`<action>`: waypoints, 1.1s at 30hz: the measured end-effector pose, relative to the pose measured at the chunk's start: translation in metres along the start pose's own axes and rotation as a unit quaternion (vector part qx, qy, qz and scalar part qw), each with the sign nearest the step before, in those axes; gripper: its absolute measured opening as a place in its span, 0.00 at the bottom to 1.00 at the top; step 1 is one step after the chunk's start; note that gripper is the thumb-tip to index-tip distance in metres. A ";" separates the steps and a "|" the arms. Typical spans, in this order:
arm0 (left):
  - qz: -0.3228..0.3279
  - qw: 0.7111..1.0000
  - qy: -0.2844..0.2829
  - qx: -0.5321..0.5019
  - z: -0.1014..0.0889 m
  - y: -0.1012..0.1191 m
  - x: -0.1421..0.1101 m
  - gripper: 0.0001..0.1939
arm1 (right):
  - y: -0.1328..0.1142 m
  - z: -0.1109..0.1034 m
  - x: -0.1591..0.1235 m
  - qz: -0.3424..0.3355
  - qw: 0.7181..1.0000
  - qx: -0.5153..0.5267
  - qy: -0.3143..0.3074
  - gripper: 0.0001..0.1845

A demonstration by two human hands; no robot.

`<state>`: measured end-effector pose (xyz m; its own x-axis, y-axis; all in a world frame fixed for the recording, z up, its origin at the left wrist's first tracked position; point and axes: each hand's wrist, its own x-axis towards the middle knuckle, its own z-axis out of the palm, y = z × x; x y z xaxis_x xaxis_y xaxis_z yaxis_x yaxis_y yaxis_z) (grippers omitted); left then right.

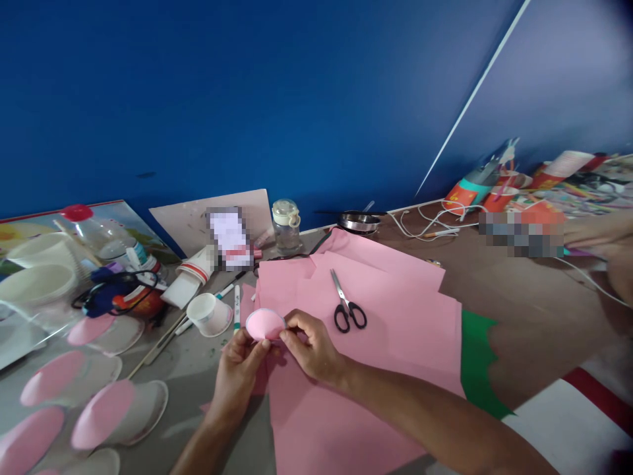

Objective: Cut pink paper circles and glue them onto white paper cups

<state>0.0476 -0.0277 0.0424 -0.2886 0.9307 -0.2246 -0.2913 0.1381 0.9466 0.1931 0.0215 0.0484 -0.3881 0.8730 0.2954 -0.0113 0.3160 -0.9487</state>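
Between my two hands is a small pink paper disc with a pale bluish edge, held up over the table. My left hand pinches its lower left side, thumb on the front. My right hand grips its right edge between thumb and fingers. Just beyond the right hand, scissors with black handles lie on large pink paper sheets. A white paper cup and a marker are to the left of the disc.
Several cups topped with pink paper lie at the lower left. A phone leans on a board beside a glass jar. Green paper is under the sheets' right edge. Another person's hand is at far right, near white cables.
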 end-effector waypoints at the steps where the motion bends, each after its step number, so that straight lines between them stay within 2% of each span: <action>1: -0.004 1.000 -0.003 -0.003 0.000 0.000 0.000 0.18 | -0.001 0.000 0.000 0.018 1.000 0.015 -0.001 0.08; 6: -0.012 1.000 0.001 0.009 0.004 0.003 -0.001 0.19 | 0.000 0.003 0.003 0.117 0.986 0.116 -0.005 0.07; 11: 0.004 0.999 0.002 0.046 0.006 0.005 0.000 0.17 | 0.006 0.005 0.004 0.178 0.967 0.183 -0.026 0.10; 18: 0.025 1.000 -0.005 0.013 0.004 0.004 0.001 0.18 | 0.011 0.004 0.005 0.171 0.956 0.228 -0.069 0.15; 22: 0.006 1.000 -0.005 -0.006 0.001 0.002 0.002 0.17 | 0.007 0.004 0.005 0.170 0.953 0.233 -0.095 0.16; 28: -0.024 0.999 -0.034 -0.026 -0.001 0.000 0.001 0.14 | 0.002 0.007 0.004 0.169 0.970 0.165 -0.064 0.13; 33: -0.023 0.998 -0.052 -0.036 -0.002 -0.003 0.001 0.13 | 0.006 0.006 0.006 0.185 0.963 0.179 -0.075 0.15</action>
<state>0.0465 -0.0276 0.0386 -0.1788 0.9544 -0.2391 -0.3682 0.1605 0.9158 0.1849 0.0259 0.0435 -0.5553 0.8291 -0.0647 -0.1524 -0.1779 -0.9722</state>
